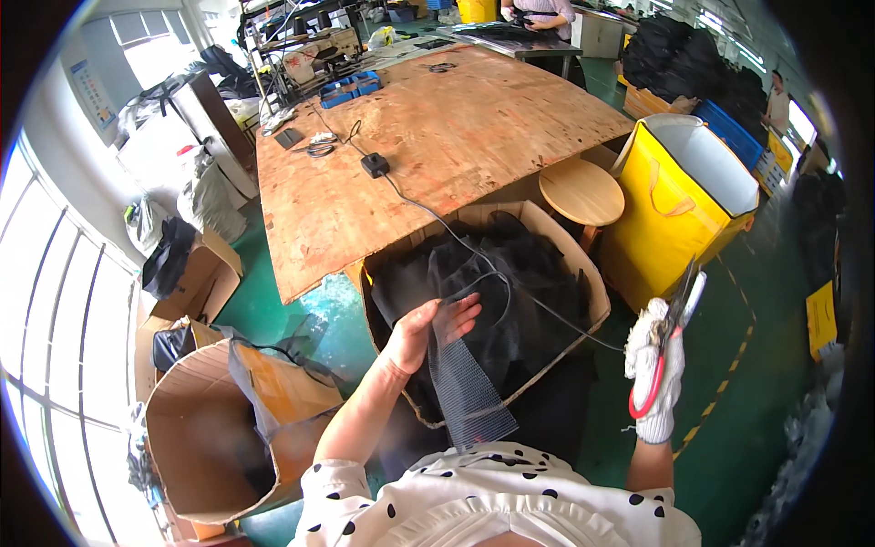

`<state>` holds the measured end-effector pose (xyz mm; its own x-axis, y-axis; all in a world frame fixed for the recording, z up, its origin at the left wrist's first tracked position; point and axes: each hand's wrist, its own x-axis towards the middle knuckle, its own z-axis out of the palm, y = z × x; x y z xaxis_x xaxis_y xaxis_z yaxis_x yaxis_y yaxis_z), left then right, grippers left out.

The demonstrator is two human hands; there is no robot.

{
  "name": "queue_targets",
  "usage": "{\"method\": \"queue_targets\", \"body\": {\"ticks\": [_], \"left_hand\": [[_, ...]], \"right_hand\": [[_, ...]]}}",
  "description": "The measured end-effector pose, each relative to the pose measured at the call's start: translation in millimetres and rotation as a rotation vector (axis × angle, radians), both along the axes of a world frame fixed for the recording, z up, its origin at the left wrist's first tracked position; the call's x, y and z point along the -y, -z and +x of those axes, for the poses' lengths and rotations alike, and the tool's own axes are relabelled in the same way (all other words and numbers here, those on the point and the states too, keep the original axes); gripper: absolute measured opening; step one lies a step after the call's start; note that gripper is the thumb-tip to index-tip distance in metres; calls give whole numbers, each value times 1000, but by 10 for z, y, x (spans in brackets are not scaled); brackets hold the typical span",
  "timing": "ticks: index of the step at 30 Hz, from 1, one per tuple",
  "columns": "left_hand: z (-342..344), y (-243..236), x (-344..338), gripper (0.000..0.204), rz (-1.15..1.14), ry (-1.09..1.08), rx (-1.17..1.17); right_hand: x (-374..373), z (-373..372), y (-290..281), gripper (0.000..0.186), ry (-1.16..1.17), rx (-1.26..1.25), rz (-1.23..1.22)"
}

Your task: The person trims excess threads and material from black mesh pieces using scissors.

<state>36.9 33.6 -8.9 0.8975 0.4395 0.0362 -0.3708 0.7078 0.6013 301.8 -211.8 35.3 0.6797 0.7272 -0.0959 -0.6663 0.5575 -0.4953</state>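
Observation:
My bare left hand (428, 330) holds a strip of black mesh (467, 392) between thumb and fingers, and the strip hangs down toward my lap. Under it stands an open cardboard box (594, 284) full of black mesh fabric (538, 264). Out to the right, my right hand (658, 365) wears a white knitted glove and is closed round scissors (649, 392) with a red handle loop. A white pen-shaped tool (694, 299) sticks up from the same hand. A thin dark cord runs to that hand; where it joins the tool is hidden.
A wooden table (437, 137) spans the front, with a black adapter (375, 165), blue bins (350, 88) and a sewing machine (319, 59). A round stool (581, 191) and yellow bag (670, 201) stand right. Another cardboard box (196, 428) is left. A person (540, 16) works beyond.

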Motion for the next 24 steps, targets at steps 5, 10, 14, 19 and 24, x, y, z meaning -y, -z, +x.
{"method": "queue_targets", "body": {"ticks": [5,10,14,19,24], "left_hand": [[8,11,-4,60,42,-77,-57],[46,-85,70,30,-11,-195,-120],[97,-67,186,30,-8,-157,-60],[150,19,365,64,35,-127,-96],[96,69,523,63,35,23,-97]], "right_hand": [[128,-99,-126,18,-164,-67,104],[-100,-368,-87,15,-354,-452,177],[-404,-791,31,14,-357,296,-4],[-632,-1100,-97,10,-498,-390,382],[-882,-923,291,13,-521,-126,458]]}}
